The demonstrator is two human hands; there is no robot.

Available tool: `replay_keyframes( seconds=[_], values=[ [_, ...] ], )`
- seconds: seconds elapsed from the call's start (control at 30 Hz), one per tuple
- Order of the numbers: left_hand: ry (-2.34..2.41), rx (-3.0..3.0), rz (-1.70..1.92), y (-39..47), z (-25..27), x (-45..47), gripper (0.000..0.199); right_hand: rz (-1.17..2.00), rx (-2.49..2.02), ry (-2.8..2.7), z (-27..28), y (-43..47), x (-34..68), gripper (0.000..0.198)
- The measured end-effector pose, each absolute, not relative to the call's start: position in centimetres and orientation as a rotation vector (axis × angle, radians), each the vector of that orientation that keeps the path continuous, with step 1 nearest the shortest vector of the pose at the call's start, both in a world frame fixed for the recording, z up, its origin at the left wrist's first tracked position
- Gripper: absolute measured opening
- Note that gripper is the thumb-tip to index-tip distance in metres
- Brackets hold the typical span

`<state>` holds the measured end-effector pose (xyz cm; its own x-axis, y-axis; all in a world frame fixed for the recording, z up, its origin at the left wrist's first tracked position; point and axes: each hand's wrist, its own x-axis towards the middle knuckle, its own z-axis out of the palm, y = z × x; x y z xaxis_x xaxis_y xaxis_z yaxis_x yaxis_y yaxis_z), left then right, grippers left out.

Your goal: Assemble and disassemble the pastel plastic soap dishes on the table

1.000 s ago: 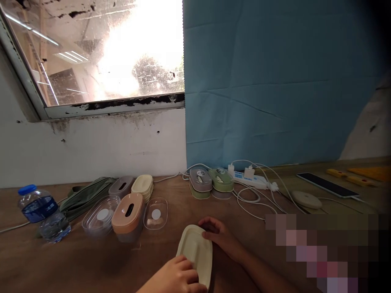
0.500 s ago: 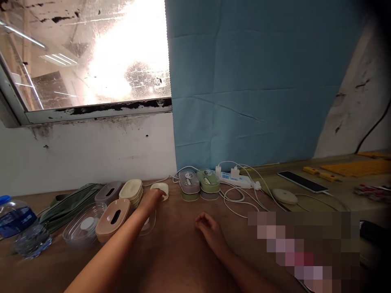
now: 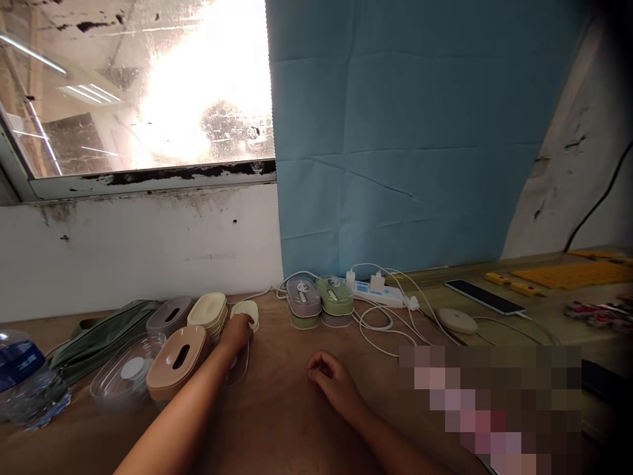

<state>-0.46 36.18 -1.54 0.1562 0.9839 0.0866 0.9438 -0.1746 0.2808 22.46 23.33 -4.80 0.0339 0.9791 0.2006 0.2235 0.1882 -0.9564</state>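
My left hand (image 3: 239, 332) reaches to the back of the table, its fingers closed over the near edge of a shallow cream plastic tray (image 3: 249, 307). Just left of that tray stands a stack of like cream trays (image 3: 208, 310). Partly behind my left wrist lies a clear plastic lid or container (image 3: 241, 369). A pink box lid with a dark slot (image 3: 175, 353) is left of my forearm. My right hand (image 3: 330, 377) rests over the table with loosely curled fingers, thumb and fingertips a little apart, nothing seen in it.
Two lidded lunch boxes, one mauve-topped (image 3: 303, 297) and one green-topped (image 3: 335, 295), stand by the wall. A power strip (image 3: 380, 290) trails white cables. Left are a grey-mauve slotted lid (image 3: 171, 313), clear container (image 3: 123, 369), green bag (image 3: 106, 330) and water bottle (image 3: 30, 376).
My left hand and the cream tray have shifted left, closer to the stack of cream trays. The view has turned slightly to the right. My right hand keeps its curled pose.
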Motion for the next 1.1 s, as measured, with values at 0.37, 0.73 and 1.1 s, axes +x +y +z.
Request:
replay_keyframes(
  seconds=[0.37,0.73,1.1],
  values=[
    [1.741,2.509,0.620,36.1,2.8,-1.5,0.029,0.904,-1.250,-1.451,-4.6,23.2,22.4,0.007],
    [1.630,2.547,0.783,34.0,5.1,-4.0,0.026,0.899,-1.239,-1.473,-4.8,23.3,22.6,0.007],
    [1.424,2.548,0.602,35.7,-2.6,6.5,0.030,0.825,-1.284,-1.488,-3.7,22.6,22.2,0.008]
  ],
)
